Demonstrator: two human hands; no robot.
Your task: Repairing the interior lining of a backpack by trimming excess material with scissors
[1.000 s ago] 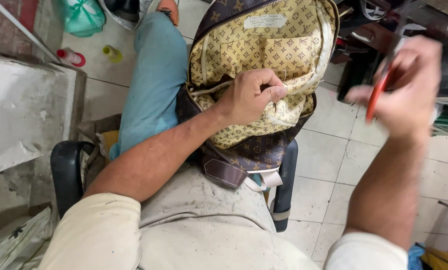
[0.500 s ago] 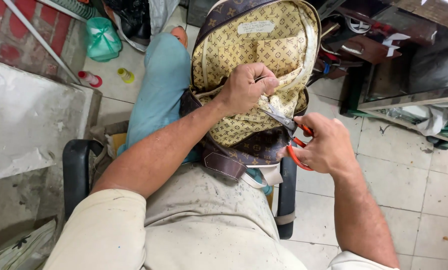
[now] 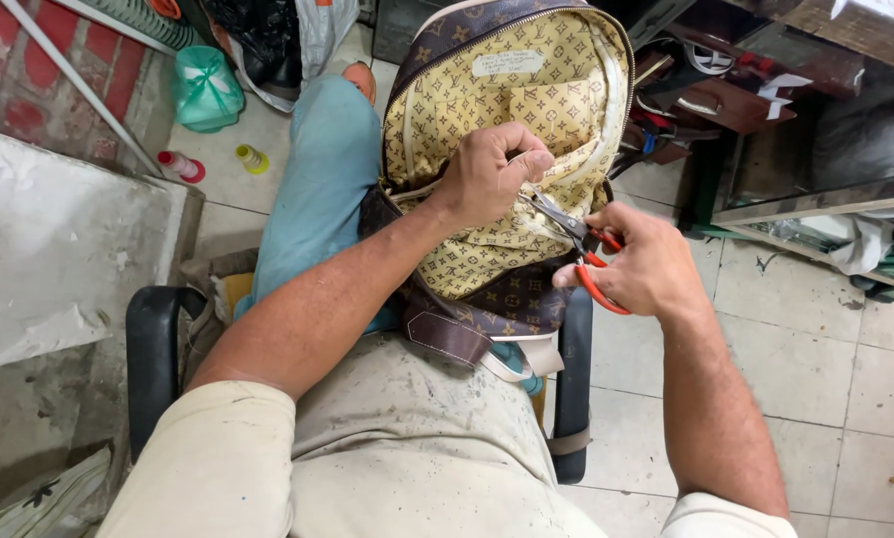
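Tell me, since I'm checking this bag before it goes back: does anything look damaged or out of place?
The backpack lies open on the lap, yellow patterned lining exposed. The left hand pinches the lining while the right hand holds red-handled scissors at it. No tear is clearly visible. On the floor, two small bottles lie tipped over.

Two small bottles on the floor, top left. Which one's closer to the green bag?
The yellow bottle, just below the green bag. The red-capped bottle lies further left, by the wall.

Cramped repair workshop: tiled floor (image 3: 766,379), cluttered shelves (image 3: 726,90), brick wall (image 3: 28,70).
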